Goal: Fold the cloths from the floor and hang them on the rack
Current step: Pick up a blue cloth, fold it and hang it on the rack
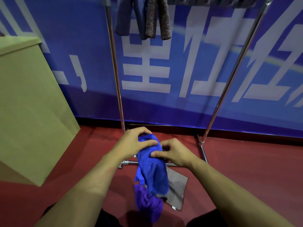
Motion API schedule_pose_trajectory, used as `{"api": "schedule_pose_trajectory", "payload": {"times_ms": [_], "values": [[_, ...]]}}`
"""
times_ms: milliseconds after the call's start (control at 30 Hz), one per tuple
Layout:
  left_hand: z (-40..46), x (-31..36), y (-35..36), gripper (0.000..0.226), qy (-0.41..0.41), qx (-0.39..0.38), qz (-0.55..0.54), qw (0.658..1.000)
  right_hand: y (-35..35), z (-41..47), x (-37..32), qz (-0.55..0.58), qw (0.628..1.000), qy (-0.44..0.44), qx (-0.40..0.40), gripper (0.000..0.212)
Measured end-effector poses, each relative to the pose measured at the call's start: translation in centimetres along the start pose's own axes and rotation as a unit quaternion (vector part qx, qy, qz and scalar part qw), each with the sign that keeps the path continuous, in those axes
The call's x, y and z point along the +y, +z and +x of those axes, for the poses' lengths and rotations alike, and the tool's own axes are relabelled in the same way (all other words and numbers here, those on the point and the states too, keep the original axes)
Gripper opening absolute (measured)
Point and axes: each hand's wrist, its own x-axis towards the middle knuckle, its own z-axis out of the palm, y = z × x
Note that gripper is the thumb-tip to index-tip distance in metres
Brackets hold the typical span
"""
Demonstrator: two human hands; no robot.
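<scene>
Both grips clamped on blue cloth [152,167]: left hand [132,143] pinches top edge, right hand [173,153] pinches mid-fold, cloth held off floor below rack [114,63]. I'd align edges and tension evenly before hanging. Purple cloth [147,202] and brown cloth [177,189] are on the floor.

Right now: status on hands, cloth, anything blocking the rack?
Left hand and right hand both grip the blue cloth, held up. Purple cloth and grey cloth on floor. Rack ahead, path unobstructed.
</scene>
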Motion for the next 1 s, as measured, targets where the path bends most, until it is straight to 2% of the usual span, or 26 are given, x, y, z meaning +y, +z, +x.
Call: {"api": "schedule_pose_trajectory", "payload": {"times_ms": [100,167,200,300,400,467,533,700,900,1000], "values": [[0.3,-0.4,0.2,0.062,-0.077,0.028,-0.154,0.985,-0.1,-0.1,-1.0,0.084,0.995,-0.028,0.039,0.023],[0.5,-0.2,0.5,0.082,-0.139,0.034,-0.251,0.957,-0.3,-0.1,-1.9,0.146,0.984,-0.046,0.088,0.017],[0.4,-0.1,0.7,0.085,-0.168,0.024,-0.299,0.939,-0.4,-0.1,-2.2,0.182,0.976,-0.050,0.110,0.016],[-0.2,0.5,1.4,0.071,-0.214,-0.068,-0.421,0.879,-0.5,0.0,-2.9,0.289,0.946,-0.045,0.136,0.025],[-0.7,1.8,1.8,0.061,-0.241,-0.091,-0.479,0.839,-0.8,0.0,-3.1,0.349,0.925,-0.037,0.146,0.032],[-0.6,2.0,2.1,0.053,-0.226,-0.089,-0.481,0.843,-1.2,0.0,-3.1,0.376,0.912,-0.040,0.159,0.029],[-0.5,1.7,2.3,0.054,-0.207,-0.086,-0.458,0.860,-1.7,-0.1,-3.2,0.403,0.898,-0.046,0.171,0.031],[-0.3,0.5,2.4,0.049,-0.185,-0.055,-0.398,0.897,-2.8,-0.1,-2.6,0.405,0.888,-0.043,0.212,0.028],[-0.2,0.9,2.1,0.030,-0.162,-0.034,-0.384,0.909,-2.9,0.3,-2.0,0.390,0.885,-0.020,0.254,0.029],[-0.3,1.1,1.9,0.030,-0.148,-0.029,-0.390,0.909,-3.0,0.4,-1.8,0.378,0.887,-0.011,0.266,0.031]]}}
